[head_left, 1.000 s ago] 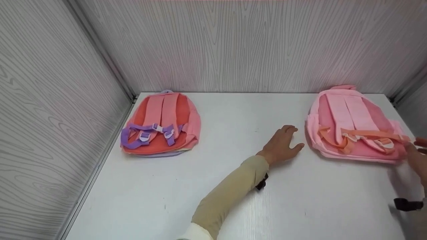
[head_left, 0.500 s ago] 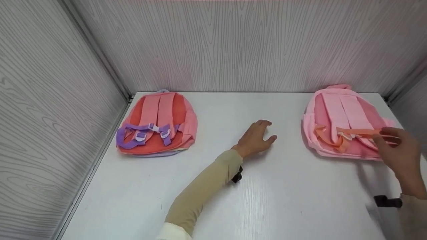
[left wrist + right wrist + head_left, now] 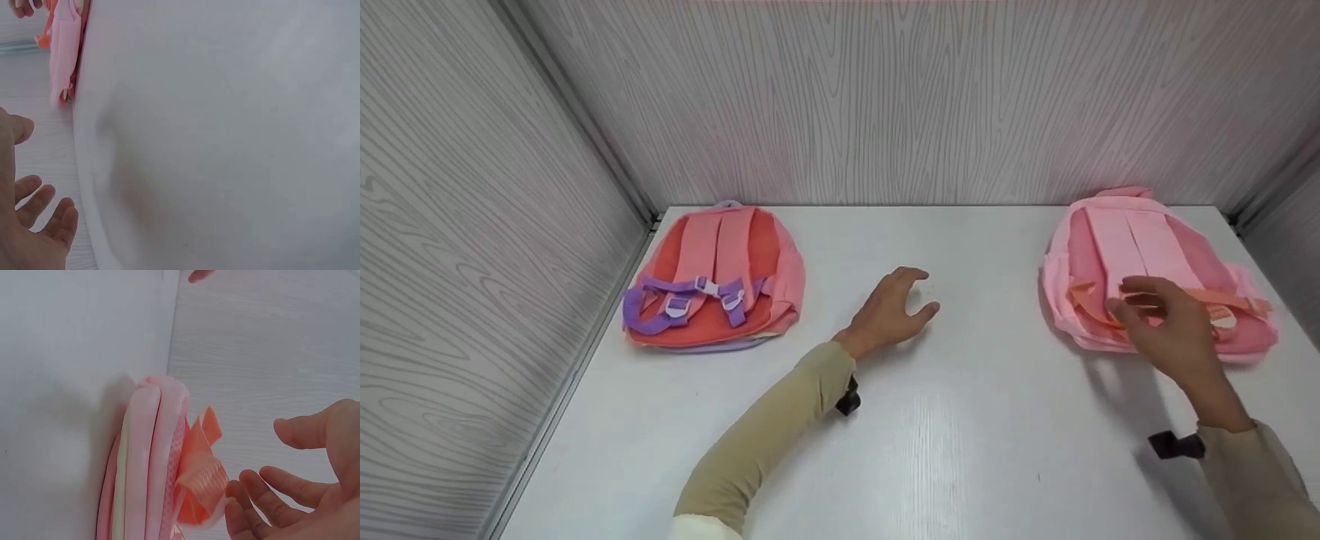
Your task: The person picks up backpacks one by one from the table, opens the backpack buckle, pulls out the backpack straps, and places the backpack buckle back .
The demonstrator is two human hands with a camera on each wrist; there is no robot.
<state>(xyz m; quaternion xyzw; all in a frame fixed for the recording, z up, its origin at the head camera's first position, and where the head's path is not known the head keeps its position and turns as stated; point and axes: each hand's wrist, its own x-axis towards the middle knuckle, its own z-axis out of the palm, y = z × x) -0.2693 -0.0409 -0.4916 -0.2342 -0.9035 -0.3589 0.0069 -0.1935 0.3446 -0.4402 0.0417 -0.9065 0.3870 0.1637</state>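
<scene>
On the right of the head view a pink backpack (image 3: 1155, 232) lies with its shoulder straps up and an orange strap (image 3: 1222, 296) across its lower part. My right hand (image 3: 1174, 330) is over the lower part of this bag, fingers loosely bent and holding nothing; in the right wrist view its fingertips are close beside the orange webbing (image 3: 202, 478). My left hand (image 3: 889, 311) hovers above the middle of the table, thumb and fingers spread apart with nothing between them. At the far left lies a coral-red backpack (image 3: 720, 255) with purple straps (image 3: 660, 322) and white buckles.
Both bags lie near the back of the white table (image 3: 945, 465). A grey wood-grain panel (image 3: 840, 105) rises behind the back edge, and another side panel (image 3: 450, 262) stands along the left. Dark wrist cameras hang under both forearms.
My right hand has moved left from the pink backpack's right end to over its lower middle. The left hand has shifted left, away from that bag. Both bags keep their places on the table.
</scene>
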